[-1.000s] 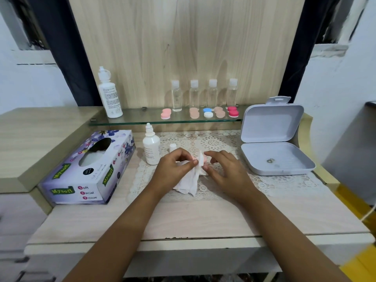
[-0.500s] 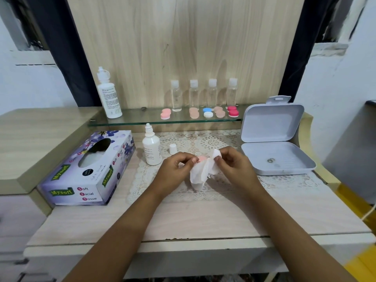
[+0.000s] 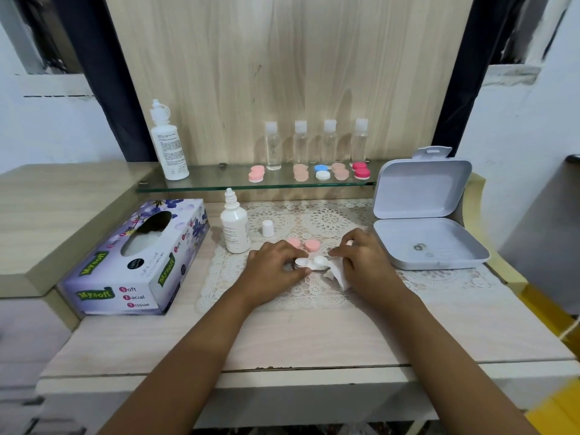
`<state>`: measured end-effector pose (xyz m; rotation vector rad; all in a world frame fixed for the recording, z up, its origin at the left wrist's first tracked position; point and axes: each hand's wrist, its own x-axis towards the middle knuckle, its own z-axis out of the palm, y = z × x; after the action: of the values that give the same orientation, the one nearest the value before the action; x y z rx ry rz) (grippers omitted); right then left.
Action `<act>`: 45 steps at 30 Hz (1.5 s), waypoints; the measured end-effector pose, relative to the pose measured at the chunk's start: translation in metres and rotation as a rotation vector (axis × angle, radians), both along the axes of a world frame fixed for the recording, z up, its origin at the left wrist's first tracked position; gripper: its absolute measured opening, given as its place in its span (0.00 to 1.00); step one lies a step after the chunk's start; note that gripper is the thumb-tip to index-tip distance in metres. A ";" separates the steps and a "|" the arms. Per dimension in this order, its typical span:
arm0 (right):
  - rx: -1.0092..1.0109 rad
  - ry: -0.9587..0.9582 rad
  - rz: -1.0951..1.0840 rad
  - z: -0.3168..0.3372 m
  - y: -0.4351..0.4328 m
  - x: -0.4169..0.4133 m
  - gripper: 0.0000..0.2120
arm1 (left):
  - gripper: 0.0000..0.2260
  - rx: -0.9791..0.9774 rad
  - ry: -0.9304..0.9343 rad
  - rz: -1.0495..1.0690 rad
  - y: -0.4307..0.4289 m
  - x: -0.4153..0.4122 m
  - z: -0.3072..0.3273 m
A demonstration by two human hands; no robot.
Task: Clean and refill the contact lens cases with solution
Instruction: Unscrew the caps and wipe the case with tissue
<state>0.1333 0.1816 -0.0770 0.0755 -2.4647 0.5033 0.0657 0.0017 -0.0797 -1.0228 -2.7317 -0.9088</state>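
Observation:
A white contact lens case base (image 3: 314, 263) lies on the lace mat (image 3: 332, 296). My left hand (image 3: 273, 266) pinches its left end between thumb and fingers. My right hand (image 3: 364, 259) grips a crumpled white tissue (image 3: 339, 274) just right of the case. Two pink caps (image 3: 306, 244) lie on the mat just behind the case. The small solution bottle (image 3: 234, 226) stands uncapped to the left, its white cap (image 3: 267, 228) beside it.
A tissue box (image 3: 138, 262) sits at the left. An open white plastic box (image 3: 423, 221) stands at the right. The glass shelf (image 3: 219, 183) behind carries a tall solution bottle (image 3: 168, 146), several clear bottles (image 3: 315, 146) and several coloured lens cases (image 3: 323, 172).
Both hands have come down to the mat. The tissue was between both hands around a pink piece; now the right hand alone has it, and the white case and two pink caps lie exposed.

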 end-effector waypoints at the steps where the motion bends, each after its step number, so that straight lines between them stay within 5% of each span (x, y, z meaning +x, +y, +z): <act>1: 0.038 -0.011 0.027 0.000 -0.001 0.000 0.20 | 0.13 0.001 -0.003 -0.001 0.000 0.000 0.000; 4: 0.050 -0.080 0.026 0.004 -0.012 0.002 0.23 | 0.13 0.013 0.005 -0.003 0.001 0.000 -0.001; 7: -0.040 -0.078 0.064 0.001 -0.011 -0.004 0.08 | 0.12 0.018 0.004 -0.009 0.001 -0.001 -0.001; 10: -0.131 -0.026 0.103 -0.001 -0.010 -0.006 0.04 | 0.12 0.018 0.007 -0.015 0.001 -0.002 -0.002; 24: -0.108 -0.166 0.110 -0.005 -0.014 0.000 0.17 | 0.12 0.003 -0.015 -0.002 0.001 -0.001 -0.001; 35: -0.152 -0.122 0.180 -0.004 -0.013 -0.006 0.09 | 0.11 0.003 0.000 -0.030 -0.001 0.000 -0.001; 42: -0.019 -0.170 0.042 -0.009 -0.013 -0.002 0.19 | 0.11 -0.014 0.015 -0.020 0.000 0.003 0.000; 45: 0.015 -0.197 0.025 -0.009 -0.010 0.001 0.12 | 0.12 -0.035 0.026 -0.016 0.000 0.003 0.000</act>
<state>0.1339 0.1714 -0.0863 0.0653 -2.6628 0.5255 0.0689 0.0016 -0.0796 -1.0557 -2.7312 -0.8474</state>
